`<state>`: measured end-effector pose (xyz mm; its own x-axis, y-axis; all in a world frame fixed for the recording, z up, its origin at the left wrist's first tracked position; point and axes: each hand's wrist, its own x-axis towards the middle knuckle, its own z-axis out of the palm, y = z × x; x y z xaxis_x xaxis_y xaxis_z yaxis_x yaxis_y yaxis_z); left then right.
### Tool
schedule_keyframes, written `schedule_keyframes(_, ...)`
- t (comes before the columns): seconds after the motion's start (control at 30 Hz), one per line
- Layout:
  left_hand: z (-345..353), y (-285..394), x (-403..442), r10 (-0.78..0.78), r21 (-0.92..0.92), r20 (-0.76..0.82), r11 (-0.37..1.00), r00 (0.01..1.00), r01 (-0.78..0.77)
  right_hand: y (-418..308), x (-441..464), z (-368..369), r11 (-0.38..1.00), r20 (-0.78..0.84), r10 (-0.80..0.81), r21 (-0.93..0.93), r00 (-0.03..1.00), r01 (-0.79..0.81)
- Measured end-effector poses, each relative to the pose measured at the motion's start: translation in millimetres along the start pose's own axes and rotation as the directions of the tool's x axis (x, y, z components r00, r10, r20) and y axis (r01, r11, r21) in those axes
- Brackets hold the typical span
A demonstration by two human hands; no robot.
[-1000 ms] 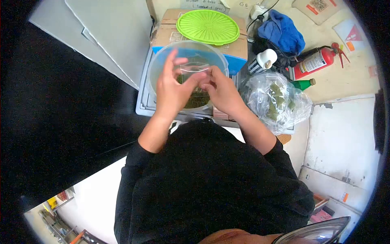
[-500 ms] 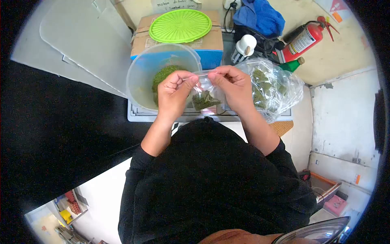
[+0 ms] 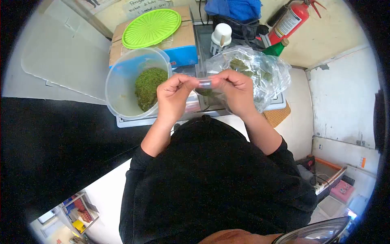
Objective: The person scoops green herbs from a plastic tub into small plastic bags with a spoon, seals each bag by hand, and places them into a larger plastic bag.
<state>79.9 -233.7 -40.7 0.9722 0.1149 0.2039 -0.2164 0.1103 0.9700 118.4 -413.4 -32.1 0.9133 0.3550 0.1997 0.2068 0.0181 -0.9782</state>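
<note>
A small clear zip bag (image 3: 204, 83) is stretched between my two hands by its top edge, with dark green matter low inside it. My left hand (image 3: 175, 94) pinches its left end between thumb and fingers. At the right end, my right hand (image 3: 236, 90) grips it the same way. To the left stands a translucent round tub (image 3: 118, 91) holding green moss-like material (image 3: 149, 85). Just beyond my right hand lies a large clear plastic bag (image 3: 278, 77) with green pieces in it.
A green ribbed lid (image 3: 152, 27) rests on a cardboard box (image 3: 185, 38) behind the tub. Farther right are a white-capped container (image 3: 222, 35), a blue cloth (image 3: 235, 9), a green bottle (image 3: 276, 49) and a red fire extinguisher (image 3: 289, 24).
My hands went from working over the tub to holding the small bag taut beside it. The bag's top has since tilted toward the camera. The view has shifted right.
</note>
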Motion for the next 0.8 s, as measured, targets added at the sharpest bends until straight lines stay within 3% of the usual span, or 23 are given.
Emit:
schedule_keyframes(0.07,-1.4,2.9,4.1,0.002,0.144,-0.001,0.99,1.0,-0.002,-2.9,0.6,-11.1,0.996,-0.023,-0.05,-0.074,0.998,0.048)
schedule_keyframes(0.17,-9.2,6.5,10.7,0.108,0.255,-0.124,0.964,0.986,-0.073,-0.2,12.2,-46.3,0.995,-0.246,0.014,-0.088,0.969,-0.036)
schedule_keyframes(0.23,-28.0,20.6,5.3,0.096,0.192,-0.208,0.98,0.973,-0.056,-2.3,23.9,-78.7,0.916,-0.318,0.007,-0.378,0.948,-0.133)
schedule_keyframes(0.27,-49.5,19.9,-0.1,0.14,0.202,-0.155,0.973,0.978,-0.107,-1.2,26.8,-84.5,0.863,-0.374,-0.105,-0.494,0.921,-0.103)
schedule_keyframes(0.33,-81.1,19.2,-9.4,0.08,0.206,-0.222,0.978,0.972,-0.033,0.3,31.5,-88.8,0.707,-0.424,-0.338,-0.704,0.84,-0.071)
schedule_keyframes(0.4,-83.3,26.6,-12.4,0.063,0.16,-0.383,0.987,0.921,-0.001,-7.6,26.6,-65.2,0.763,-0.298,-0.287,-0.646,0.911,0.029)
schedule_keyframes(0.5,-81.1,34.3,-13.3,0.233,0.254,-0.505,0.96,0.831,-0.115,17.9,13.8,13.8,0.858,0.038,-0.204,-0.475,0.978,0.197)
schedule_keyframes(0.53,-84.3,35.5,-13.5,0.321,0.319,-0.506,0.932,0.8,-0.172,38.5,11.0,38.1,0.832,0.166,-0.114,-0.522,0.979,0.186)
schedule_keyframes(0.57,-106.0,33.3,-22.6,0.367,0.477,-0.339,0.86,0.866,-0.178,62.8,7.8,57.9,0.8,0.286,-0.02,-0.57,0.958,0.187)
schedule_keyframes(0.63,-118.8,32.8,-30.1,0.357,0.384,-0.396,0.901,0.846,-0.2,126.0,11.6,82.0,0.572,0.343,0.272,-0.809,0.899,0.135)
schedule_keyframes(0.73,-114.7,47.4,-28.7,0.332,0.314,-0.539,0.932,0.774,-0.18,219.1,8.1,81.9,0.362,0.367,0.242,-0.893,0.898,0.268)
schedule_keyframes(0.8,-124.6,49.8,-32.7,0.32,0.312,-0.528,0.935,0.787,-0.171,225.7,6.4,77.2,0.376,0.401,0.219,-0.876,0.889,0.302)
